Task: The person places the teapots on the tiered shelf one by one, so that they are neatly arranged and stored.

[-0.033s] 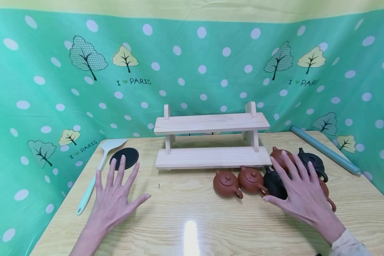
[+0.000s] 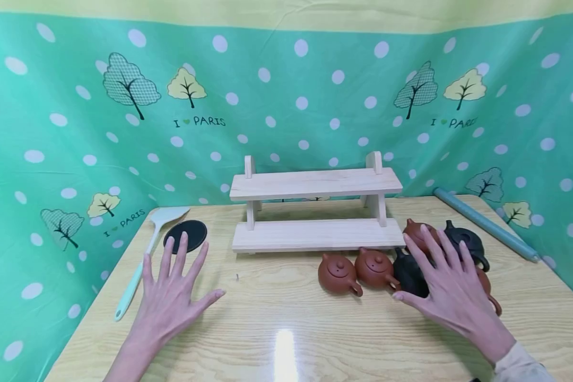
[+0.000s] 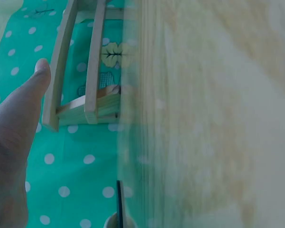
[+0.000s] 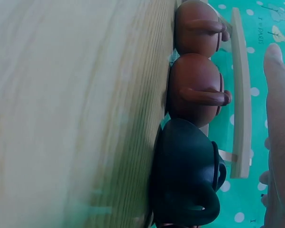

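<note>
- Overlapping part of a black teapot [image 2: 409, 273], head view: right hand [image 2: 451, 294], fingers spread, gripping nothing. Left hand [image 2: 172, 292], likewise spread, nearest a black disc [image 2: 197, 232] ahead of it.
- Left of the right hand: brown teapot [image 2: 338, 273] and second brown teapot [image 2: 374, 268].
- Handling, judged: rigid, smooth, breakable clay, modest weight; best taken by the loop handle [image 2: 355, 288], lid steadied in case it is loose.
- Edges: wooden rack [image 2: 315, 233] just beyond the brown pair; room for moving on the tabletop [image 2: 267, 302] between the hands.
- Left wrist view: thumb [image 3: 28, 99] extended; other fingers out of sight.
- Right wrist view: three teapots in a close row beside the thumb; neighbours could knock.
</note>
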{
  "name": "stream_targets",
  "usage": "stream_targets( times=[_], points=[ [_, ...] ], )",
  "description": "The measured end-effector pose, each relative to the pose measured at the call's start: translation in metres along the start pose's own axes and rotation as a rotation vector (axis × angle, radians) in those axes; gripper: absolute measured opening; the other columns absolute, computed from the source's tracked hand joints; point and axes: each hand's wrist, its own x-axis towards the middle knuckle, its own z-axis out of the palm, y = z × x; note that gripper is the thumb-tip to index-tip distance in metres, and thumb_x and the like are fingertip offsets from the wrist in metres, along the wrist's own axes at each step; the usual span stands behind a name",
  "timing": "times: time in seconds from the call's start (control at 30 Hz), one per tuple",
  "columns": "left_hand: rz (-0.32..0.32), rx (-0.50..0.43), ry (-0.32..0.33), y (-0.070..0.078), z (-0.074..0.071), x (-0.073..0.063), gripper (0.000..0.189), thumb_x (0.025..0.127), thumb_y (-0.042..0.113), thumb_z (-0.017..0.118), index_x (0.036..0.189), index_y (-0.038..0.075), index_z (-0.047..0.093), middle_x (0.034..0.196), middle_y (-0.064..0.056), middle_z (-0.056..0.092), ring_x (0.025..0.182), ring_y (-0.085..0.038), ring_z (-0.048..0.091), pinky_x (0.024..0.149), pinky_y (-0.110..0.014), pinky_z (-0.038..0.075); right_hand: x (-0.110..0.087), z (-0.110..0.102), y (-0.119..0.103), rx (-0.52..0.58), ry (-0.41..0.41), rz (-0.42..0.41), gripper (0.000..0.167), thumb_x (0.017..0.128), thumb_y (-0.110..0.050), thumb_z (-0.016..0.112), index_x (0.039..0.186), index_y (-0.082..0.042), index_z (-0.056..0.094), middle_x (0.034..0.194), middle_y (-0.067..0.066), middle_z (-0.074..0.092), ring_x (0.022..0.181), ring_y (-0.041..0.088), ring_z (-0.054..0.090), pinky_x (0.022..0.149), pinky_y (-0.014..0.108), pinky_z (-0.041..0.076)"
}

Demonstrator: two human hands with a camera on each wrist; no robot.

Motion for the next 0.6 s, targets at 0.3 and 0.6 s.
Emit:
stream_targets(
  times=[0.3,0.6],
  points=[
    [0.001,-0.003,-0.034,0.0037,0.0002,0.0001,0.094,0.094,0.083,0.038,0.166,0.024,0.025,0.174,-0.011,-0.003,0.157,-0.036,-0.005,0.117,-0.074,-0.004,-0.0003,-0.0009,0.0011,0.002,0.013,0.005,0.113,0.079,-0.084,0.062,0.165,-0.021,0.026,0.167,0.018,0.024,0.157,0.037,0.005,0.123,0.064,-0.003],
    [0.006,0.016,-0.034,0.0033,0.0002,0.0001,0.094,0.094,0.084,0.035,0.167,0.026,0.022,0.174,-0.011,-0.004,0.157,-0.036,-0.005,0.117,-0.075,-0.001,0.0001,0.0002,0.0015,0.003,0.012,-0.006,0.112,0.080,-0.085,0.060,0.166,-0.023,0.024,0.168,0.018,0.022,0.157,0.038,0.005,0.123,0.064,-0.005]
  ],
)
